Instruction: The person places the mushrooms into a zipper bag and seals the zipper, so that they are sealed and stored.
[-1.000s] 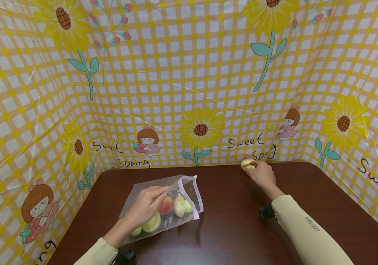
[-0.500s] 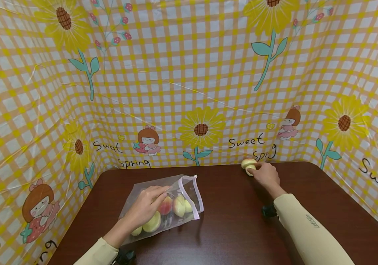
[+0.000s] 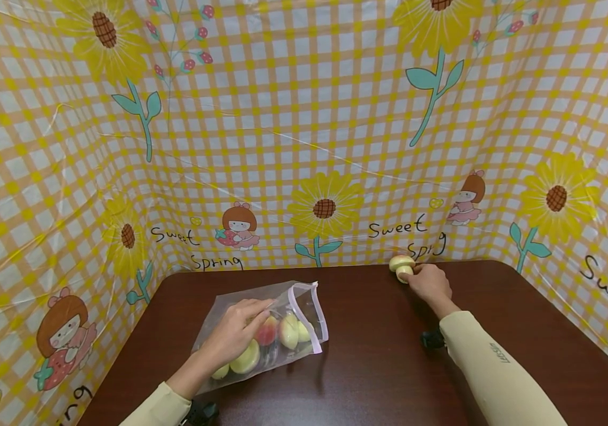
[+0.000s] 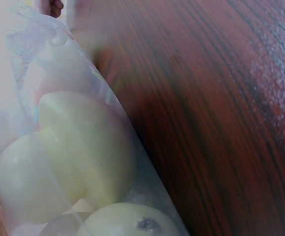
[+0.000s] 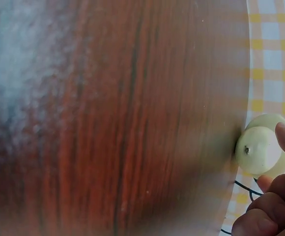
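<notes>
On the far right of the table, my right hand [image 3: 428,285] pinches a pale yellow mushroom [image 3: 401,262] between thumb and fingers. Its rounded cap faces the back cloth, and its stem points toward the hand. The right wrist view shows the mushroom's stem end [image 5: 260,149] with a small dark mark. My left hand [image 3: 237,327] rests on a clear plastic bag [image 3: 217,307], fingers stretched toward its open, white-edged mouth [image 3: 316,343]. Inside the bag are a red-and-yellow peach [image 3: 266,331] and several pale yellow pieces. One of them is a mushroom [image 4: 91,147] in the left wrist view.
The dark brown wooden table [image 3: 357,367] ends at the back against a yellow checked cloth [image 3: 261,148] printed with sunflowers, which also hangs along both sides. A dark wrist camera [image 3: 431,339] sits under my right wrist.
My right hand has shifted slightly right and nearer, uncovering more of the mushroom; its stem now shows below the cap. The left hand and the bag stay in place.
</notes>
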Demonstrator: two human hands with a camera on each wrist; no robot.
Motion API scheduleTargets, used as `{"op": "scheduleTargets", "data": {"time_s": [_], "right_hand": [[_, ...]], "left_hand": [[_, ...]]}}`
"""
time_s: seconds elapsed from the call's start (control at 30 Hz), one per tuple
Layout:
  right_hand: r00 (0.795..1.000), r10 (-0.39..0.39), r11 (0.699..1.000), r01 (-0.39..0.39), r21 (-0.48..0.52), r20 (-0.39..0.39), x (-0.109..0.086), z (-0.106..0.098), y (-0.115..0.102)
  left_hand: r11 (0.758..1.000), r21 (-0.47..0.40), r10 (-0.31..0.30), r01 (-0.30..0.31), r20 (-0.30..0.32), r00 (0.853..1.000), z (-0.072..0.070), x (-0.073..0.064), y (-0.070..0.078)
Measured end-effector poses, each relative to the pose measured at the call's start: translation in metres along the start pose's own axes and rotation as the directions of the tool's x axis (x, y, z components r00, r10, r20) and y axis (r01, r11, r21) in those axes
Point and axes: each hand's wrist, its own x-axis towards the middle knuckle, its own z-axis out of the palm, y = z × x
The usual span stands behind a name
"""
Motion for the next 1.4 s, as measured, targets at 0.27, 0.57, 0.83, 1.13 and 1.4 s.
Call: {"op": "scheduleTargets", "data": {"time_s": [0.27,0.57,0.83,1.13,1.4], "right_hand": [[1.000,0.024,1.000,-0.024,0.005,0.014,0.0010,0.0030,0.0007],[0.999,0.041,0.999,-0.041,0.001,0.029,0.0028,0.0037,0.0005],[0.998,0.046,0.999,-0.046,-0.008,0.042,0.0019,0.0034,0.0024],[0.998,0.037,0.999,-0.037,0.001,0.050,0.0027,0.0016,0.0044],[0.997,0.039,0.999,-0.039,-0.006,0.064,0.0023,0.0031,0.0051]], "left_hand": [[1.000,0.000,0.003,-0.003,0.003,1.000,0.0002,0.0001,-0.0018],[1.000,0.000,0.013,-0.013,-0.003,1.000,-0.0006,-0.0003,-0.0017],[1.000,0.000,0.011,-0.011,0.002,1.000,-0.0008,-0.0005,-0.0008],[1.000,0.004,-0.001,0.001,0.011,1.000,-0.0009,0.0011,-0.0004],[1.000,0.013,0.014,-0.014,-0.003,1.000,-0.0003,-0.0002,-0.0015]]}}
